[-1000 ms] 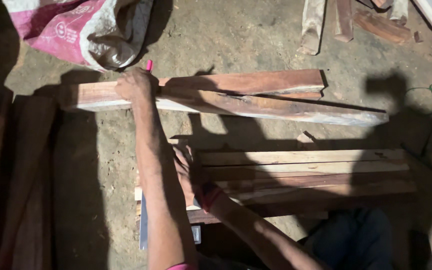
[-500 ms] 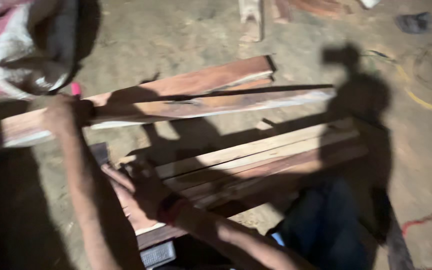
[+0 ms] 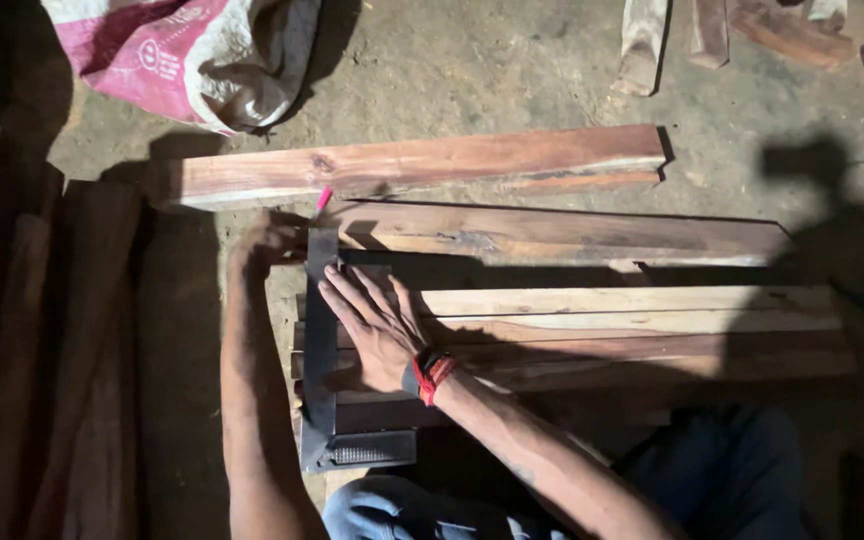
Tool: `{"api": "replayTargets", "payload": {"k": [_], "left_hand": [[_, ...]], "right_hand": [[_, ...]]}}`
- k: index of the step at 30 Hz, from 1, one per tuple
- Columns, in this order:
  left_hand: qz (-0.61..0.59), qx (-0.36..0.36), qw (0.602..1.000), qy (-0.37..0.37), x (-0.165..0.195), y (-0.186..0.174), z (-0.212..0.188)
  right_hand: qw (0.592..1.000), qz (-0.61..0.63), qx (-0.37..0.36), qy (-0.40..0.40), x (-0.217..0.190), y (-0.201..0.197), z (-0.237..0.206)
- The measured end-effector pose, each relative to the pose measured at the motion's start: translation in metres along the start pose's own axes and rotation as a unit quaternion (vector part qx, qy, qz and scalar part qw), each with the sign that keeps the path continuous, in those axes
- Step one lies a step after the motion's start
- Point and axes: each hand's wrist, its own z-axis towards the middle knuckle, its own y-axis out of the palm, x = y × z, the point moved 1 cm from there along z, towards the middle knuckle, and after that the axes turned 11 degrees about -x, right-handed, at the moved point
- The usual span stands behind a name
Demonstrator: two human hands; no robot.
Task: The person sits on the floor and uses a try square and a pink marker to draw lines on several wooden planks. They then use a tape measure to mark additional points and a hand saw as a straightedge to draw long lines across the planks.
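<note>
Reddish planks [image 3: 592, 330] lie stacked on the floor, long axis left to right, a dark steel square [image 3: 320, 340] now laid across their left ends, pressed by the flat, open right hand [image 3: 377, 330], while the left hand [image 3: 274, 240] pinches a pink pencil [image 3: 323, 198], pulled nearer than before.

I count two long reddish planks [image 3: 422, 165] lying apart at twelve o'clock from my hands, and three paler boards [image 3: 632, 325] stacked side by side at three o'clock. One dark metal square [image 3: 322, 350] sits at the centre, one pink pencil [image 3: 323, 198] at eleven o'clock, one pink-and-white sack [image 3: 182, 55] at eleven, and four wood offcuts [image 3: 712, 35] at one.
</note>
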Motion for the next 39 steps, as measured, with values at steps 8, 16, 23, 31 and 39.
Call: {"api": "replayTargets", "payload": {"k": [8, 16, 23, 31, 39], "left_hand": [[0.106, 0.280, 0.949, 0.093, 0.014, 0.036, -0.124], [0.209, 0.364, 0.904, -0.080, -0.125, 0.157, -0.224], [-0.160, 0.365, 0.917, 0.004, -0.169, 0.199, -0.284], [-0.308, 0.328, 0.892, 0.048, -0.097, 0.220, -0.301], [-0.356, 0.365, 0.854, 0.101, -0.105, 0.220, -0.307]], "right_hand": [[0.971, 0.235, -0.040, -0.016, -0.004, -0.020, 0.005], [0.978, 0.204, -0.048, 0.009, 0.005, 0.011, -0.009], [0.968, 0.244, -0.057, 0.009, 0.003, 0.006, -0.020], [0.973, 0.123, 0.190, -0.050, 0.087, -0.011, 0.003], [0.974, 0.108, -0.139, 0.142, 0.299, 0.003, -0.039]]}}
